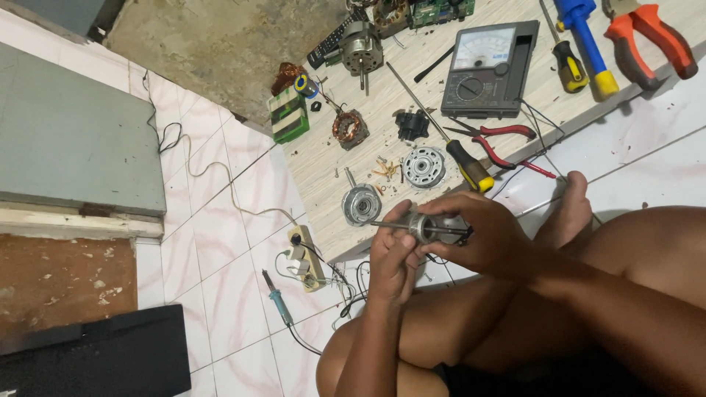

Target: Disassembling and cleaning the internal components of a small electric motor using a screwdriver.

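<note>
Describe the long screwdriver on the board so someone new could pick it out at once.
Start at the wooden board on the tiled floor and find the grey analog meter near its far edge. Just left of the meter, the long screwdriver lies diagonally, handle toward the person. Its black-and-yellow handle and very long thin shaft set it apart from the shorter blue-handled screwdriver.

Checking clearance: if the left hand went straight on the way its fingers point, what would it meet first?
Probably the round silver motor end cover on the wooden board, just beyond the left hand; depth is uncertain.
</note>
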